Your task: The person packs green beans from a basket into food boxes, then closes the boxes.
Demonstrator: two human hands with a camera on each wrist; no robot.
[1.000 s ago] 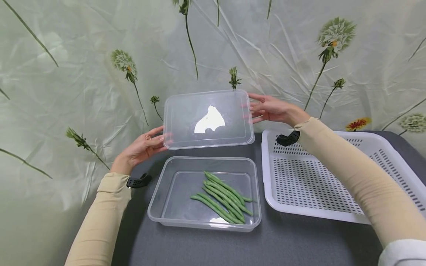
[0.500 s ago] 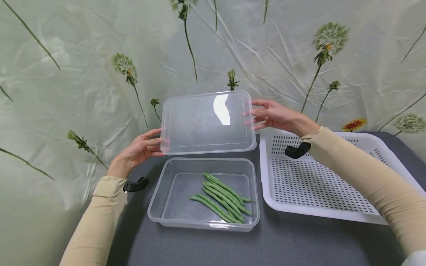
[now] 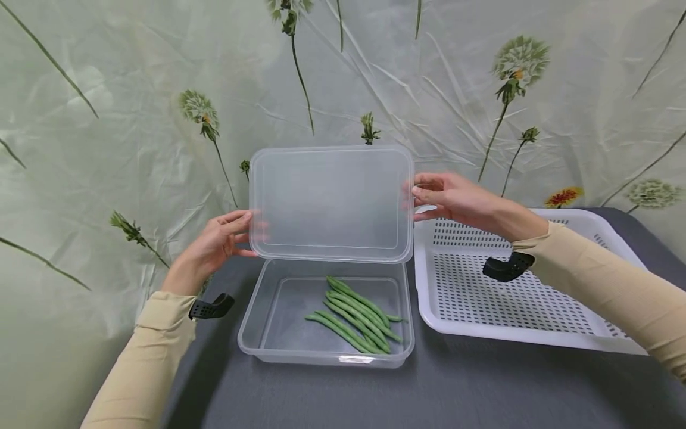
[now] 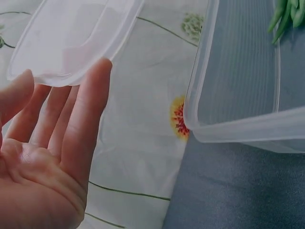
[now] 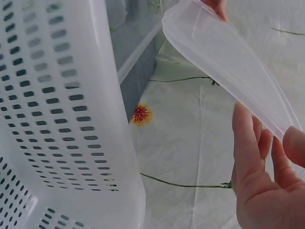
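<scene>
A clear plastic lid (image 3: pixel 331 202) is held up, tilted, between my two hands, its lower edge overlapping the back rim of the container in the head view. My left hand (image 3: pixel 214 244) pinches its left end, thumb in front and fingers behind. At the opposite end my right hand (image 3: pixel 455 199) grips the lid the same way. In the right wrist view, the lid (image 5: pixel 228 62) sits between thumb and fingers. Below stands a clear rectangular container (image 3: pixel 273 357), uncovered, and several green beans (image 3: pixel 359 316) lie in its right half.
To the right of the container stands a white perforated basket (image 3: pixel 514 292), under my right forearm. Both stand on a dark grey tabletop (image 3: pixel 321 399). Behind rises a pale sheet (image 3: pixel 343 77) printed with flowers. A black strap (image 3: pixel 211 307) is on my left wrist, another (image 3: pixel 506 268) on my right.
The lid has come lower and nearer, turned more level, and now covers the container's back rim from view. Both hands have moved down with it, still holding its ends.
</scene>
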